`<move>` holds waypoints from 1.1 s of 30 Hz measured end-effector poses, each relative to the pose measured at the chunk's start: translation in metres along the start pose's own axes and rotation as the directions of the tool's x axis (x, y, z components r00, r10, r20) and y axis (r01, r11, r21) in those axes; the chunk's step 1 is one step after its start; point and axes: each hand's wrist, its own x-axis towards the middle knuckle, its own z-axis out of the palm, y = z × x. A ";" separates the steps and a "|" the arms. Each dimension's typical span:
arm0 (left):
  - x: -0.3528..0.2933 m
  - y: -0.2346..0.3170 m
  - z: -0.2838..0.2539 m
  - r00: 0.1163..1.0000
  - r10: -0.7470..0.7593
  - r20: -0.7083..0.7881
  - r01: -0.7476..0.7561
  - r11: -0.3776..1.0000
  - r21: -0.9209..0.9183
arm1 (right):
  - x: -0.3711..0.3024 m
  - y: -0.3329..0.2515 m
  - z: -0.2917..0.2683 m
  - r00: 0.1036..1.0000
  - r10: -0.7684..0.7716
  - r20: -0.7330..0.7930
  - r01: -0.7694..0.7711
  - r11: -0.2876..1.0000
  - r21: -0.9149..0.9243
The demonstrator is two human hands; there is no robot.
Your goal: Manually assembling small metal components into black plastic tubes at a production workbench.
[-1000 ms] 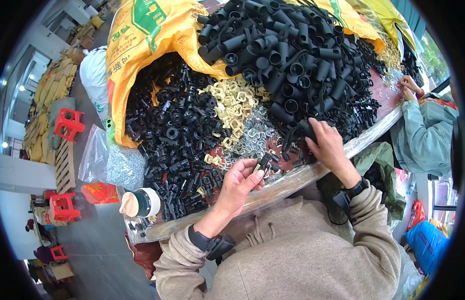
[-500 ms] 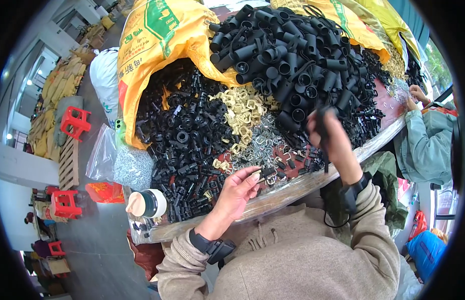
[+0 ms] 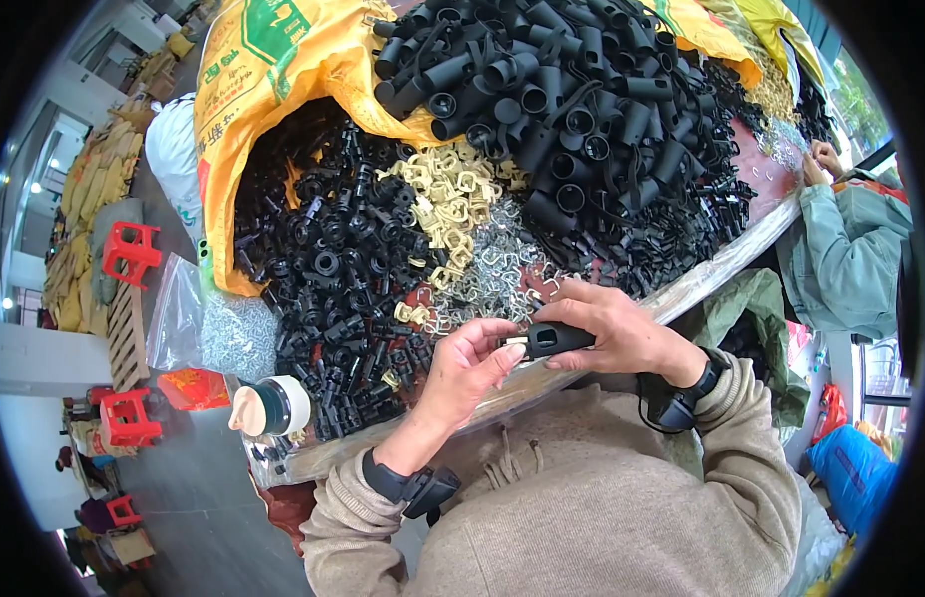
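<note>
My right hand (image 3: 621, 333) grips a short black plastic tube (image 3: 562, 339) with an oval slot in its side. Facing it, my left hand (image 3: 452, 383) pinches a small black part with a pale piece (image 3: 515, 343) against the tube's left end; whether it sits inside the tube I cannot tell. Just beyond my hands lie bent silver metal clips (image 3: 494, 261) and beige plastic clips (image 3: 454, 194). A heap of black fittings (image 3: 328, 264) spreads on the left. Farther back rises a pile of similar black tubes (image 3: 572, 119).
A yellow woven sack (image 3: 273, 75) opens over the fittings. By the table's wrapped front edge (image 3: 671, 298) stands a cup with a pinkish lid (image 3: 270, 406), near a clear bag of small metal pieces (image 3: 238, 333). At right, a co-worker's sleeve (image 3: 845, 259) reaches the table.
My right hand has come down and left from the tube pile, bringing a black tube to the part in my left hand. The view has shifted slightly.
</note>
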 end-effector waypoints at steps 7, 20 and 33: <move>0.002 -0.008 0.003 0.999 -0.028 -0.016 0.028 1.000 0.013 | -0.010 -0.002 0.010 1.000 0.015 -0.005 -0.015 0.996 -0.085; 0.002 -0.009 0.004 0.995 -0.094 -0.033 0.096 0.994 0.046 | -0.020 0.003 0.042 0.982 0.041 -0.186 -0.041 0.999 0.003; -0.008 -0.010 0.017 0.972 0.202 0.118 -0.206 0.978 0.026 | -0.009 -0.005 0.017 0.967 -0.255 -0.017 0.254 0.951 0.179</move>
